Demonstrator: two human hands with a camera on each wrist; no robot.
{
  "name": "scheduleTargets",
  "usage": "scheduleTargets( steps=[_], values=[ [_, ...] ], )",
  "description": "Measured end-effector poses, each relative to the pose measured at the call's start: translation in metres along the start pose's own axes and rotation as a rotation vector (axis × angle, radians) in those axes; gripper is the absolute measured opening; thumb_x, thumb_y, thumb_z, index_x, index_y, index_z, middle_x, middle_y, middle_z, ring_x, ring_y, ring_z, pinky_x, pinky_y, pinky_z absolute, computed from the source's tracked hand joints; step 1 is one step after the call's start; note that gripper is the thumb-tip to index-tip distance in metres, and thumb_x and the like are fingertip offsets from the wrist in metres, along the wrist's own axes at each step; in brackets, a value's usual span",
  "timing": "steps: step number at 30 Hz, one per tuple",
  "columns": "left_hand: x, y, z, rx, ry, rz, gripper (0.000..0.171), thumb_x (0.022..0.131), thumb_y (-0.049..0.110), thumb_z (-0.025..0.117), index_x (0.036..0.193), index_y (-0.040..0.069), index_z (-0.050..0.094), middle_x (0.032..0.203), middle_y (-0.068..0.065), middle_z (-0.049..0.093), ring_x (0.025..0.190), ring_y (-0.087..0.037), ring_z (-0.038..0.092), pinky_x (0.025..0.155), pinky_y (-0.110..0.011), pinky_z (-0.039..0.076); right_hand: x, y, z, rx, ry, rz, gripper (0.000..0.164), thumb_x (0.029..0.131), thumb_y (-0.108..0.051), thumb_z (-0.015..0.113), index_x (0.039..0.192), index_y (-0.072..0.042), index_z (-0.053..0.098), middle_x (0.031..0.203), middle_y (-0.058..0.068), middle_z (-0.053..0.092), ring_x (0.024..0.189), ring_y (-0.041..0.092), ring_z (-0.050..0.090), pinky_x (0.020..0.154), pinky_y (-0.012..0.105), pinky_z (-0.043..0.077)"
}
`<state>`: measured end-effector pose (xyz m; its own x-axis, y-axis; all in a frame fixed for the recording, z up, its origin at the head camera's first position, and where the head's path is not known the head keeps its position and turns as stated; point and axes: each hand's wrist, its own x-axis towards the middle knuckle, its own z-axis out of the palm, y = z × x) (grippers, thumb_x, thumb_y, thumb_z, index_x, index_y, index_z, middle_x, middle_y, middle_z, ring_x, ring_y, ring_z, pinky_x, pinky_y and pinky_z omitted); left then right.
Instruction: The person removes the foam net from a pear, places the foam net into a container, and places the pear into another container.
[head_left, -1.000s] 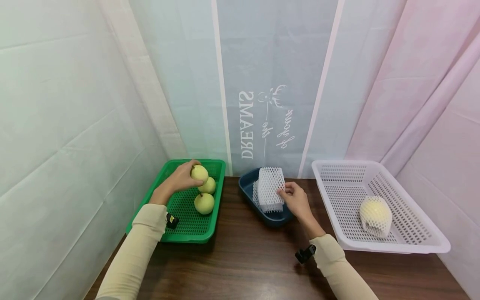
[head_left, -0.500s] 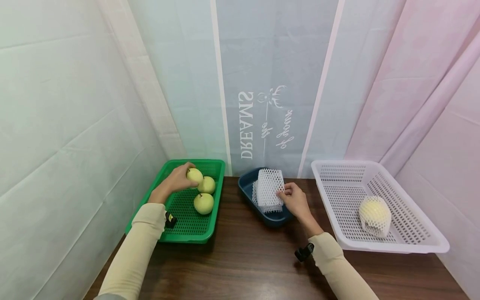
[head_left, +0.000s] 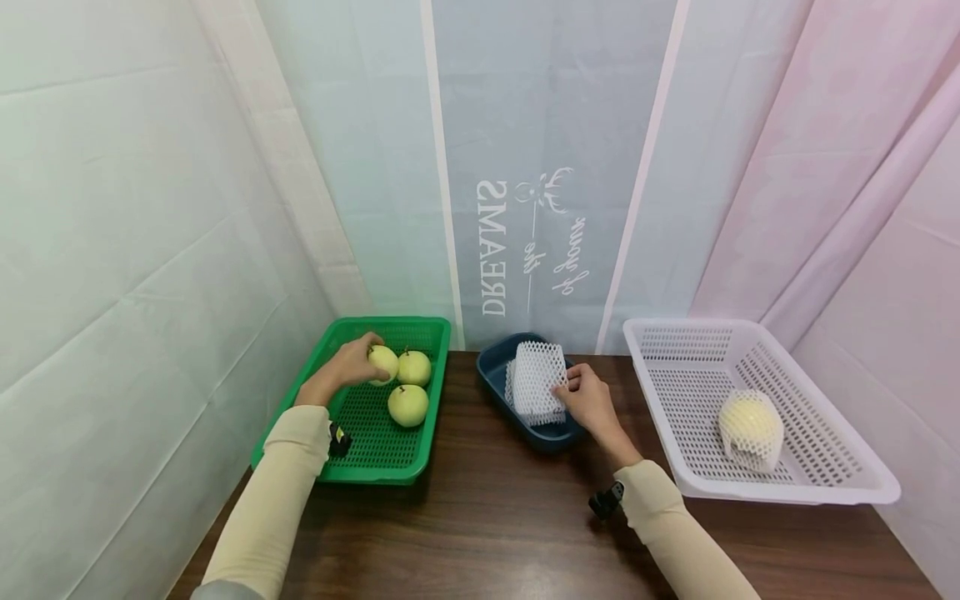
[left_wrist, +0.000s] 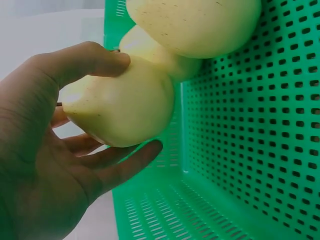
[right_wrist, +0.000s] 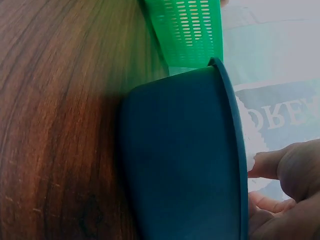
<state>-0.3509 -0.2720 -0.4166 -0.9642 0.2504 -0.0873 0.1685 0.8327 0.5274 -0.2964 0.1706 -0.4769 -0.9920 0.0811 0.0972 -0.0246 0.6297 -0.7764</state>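
Observation:
In the head view my left hand (head_left: 348,367) is inside the green basket (head_left: 367,477), holding a pale yellow-green pear (head_left: 384,365). The left wrist view shows the thumb on top of that pear (left_wrist: 125,107) and the fingers along its side and underneath. Two more pears lie beside it, one at the back (head_left: 415,367) and one nearer (head_left: 408,406). Over the dark blue basin (head_left: 492,382), my right hand (head_left: 591,402) pinches the right edge of a white foam net sleeve (head_left: 538,379). In the right wrist view the basin's wall (right_wrist: 182,155) hides most of the sleeve.
A white basket (head_left: 787,493) stands on the right with one netted pear (head_left: 751,427) in it. All containers rest on a dark wooden table (head_left: 480,533). A printed curtain (head_left: 555,108) hangs close behind them, with pale cloth at both sides.
My left hand has moved the pear left and down, beside the other pears. The right hand keeps its pinch on the foam net sleeve, which has shifted slightly downward.

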Motion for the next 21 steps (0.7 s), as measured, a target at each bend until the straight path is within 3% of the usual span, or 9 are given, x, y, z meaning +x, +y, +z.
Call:
scheduleTargets(
  steps=[5,9,15,21],
  values=[
    [0.000,-0.005,0.004,-0.002,-0.020,-0.016,0.071,0.096,0.023,0.076,0.153,-0.003,0.043,0.139,-0.032,0.058,0.107,-0.038,0.066,0.081,-0.047,0.057,0.000,-0.001,0.001,-0.019,-0.013,0.009,0.038,0.097,-0.013,0.075,0.121,0.003,0.051,0.114,0.026,0.066,0.099,0.035,0.066,0.084,0.047,0.057],
    [0.000,-0.009,0.008,0.006,-0.040,-0.034,0.069,0.095,0.022,0.076,0.151,-0.003,0.045,0.137,-0.033,0.059,0.103,-0.037,0.066,0.079,-0.045,0.056,0.000,-0.001,0.001,-0.046,-0.005,-0.002,0.035,0.096,-0.012,0.076,0.112,-0.001,0.047,0.101,0.020,0.059,0.089,0.032,0.059,0.077,0.043,0.051],
    [0.000,-0.014,0.012,0.008,-0.058,-0.053,0.068,0.096,0.023,0.077,0.151,-0.003,0.045,0.136,-0.031,0.059,0.107,-0.038,0.065,0.084,-0.048,0.056,-0.001,-0.001,0.003,-0.148,0.005,-0.088,0.015,0.096,-0.010,0.076,0.097,0.000,0.066,0.091,0.015,0.061,0.081,0.026,0.058,0.068,0.039,0.049],
    [-0.002,-0.017,0.016,0.000,-0.076,-0.062,0.067,0.095,0.020,0.076,0.149,-0.003,0.045,0.132,-0.031,0.060,0.107,-0.039,0.064,0.086,-0.052,0.055,-0.002,-0.002,0.006,-0.199,-0.034,-0.090,0.017,0.096,-0.014,0.077,0.101,0.002,0.077,0.105,0.020,0.069,0.093,0.031,0.064,0.081,0.050,0.057]
  ],
)
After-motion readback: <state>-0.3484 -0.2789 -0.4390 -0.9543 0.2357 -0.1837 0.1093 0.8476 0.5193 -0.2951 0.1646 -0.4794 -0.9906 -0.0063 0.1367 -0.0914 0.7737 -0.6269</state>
